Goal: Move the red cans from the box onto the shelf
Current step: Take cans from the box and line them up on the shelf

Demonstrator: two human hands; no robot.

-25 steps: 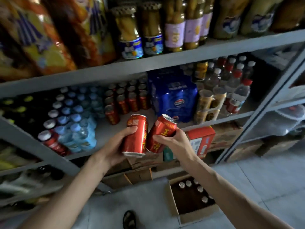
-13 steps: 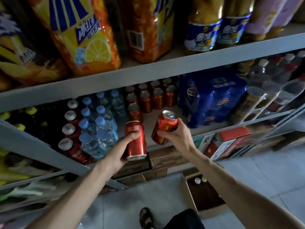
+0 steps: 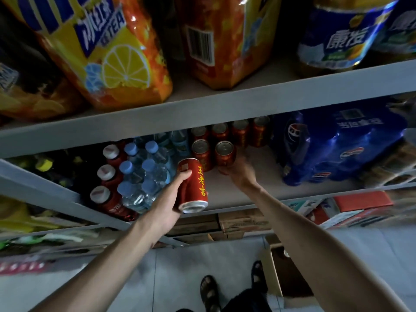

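Left grip: the left hand (image 3: 167,210) is closing fingers and thumb around a red can (image 3: 193,185), holding it tilted, base toward the camera, in the air just before the front edge of the shelf (image 3: 236,190). Right grip: the right hand (image 3: 238,171) is reaching over that edge and is wrapping around the lower part of a second red can (image 3: 225,153), which is standing upright on the shelf board; the hand is blurring, so whether the fingers are pressing tight cannot be told.

Head view, stock: red cans in rows (image 3: 231,134) are standing behind and just beside the second can, one touching or nearly touching it on the left. Water bottles (image 3: 144,174) are packing the left side, close to the held can. A blue shrink-wrapped pack (image 3: 337,149) is filling the right side. Open room: a bare strip of shelf board is lying between the cans and the blue pack, running to the front edge. The upper shelf (image 3: 202,106) is hanging low above the can tops. The box (image 3: 279,273) is sitting open on the floor (image 3: 112,278), beside the person's sandalled feet (image 3: 209,291); a single can top (image 3: 286,252) is showing inside.
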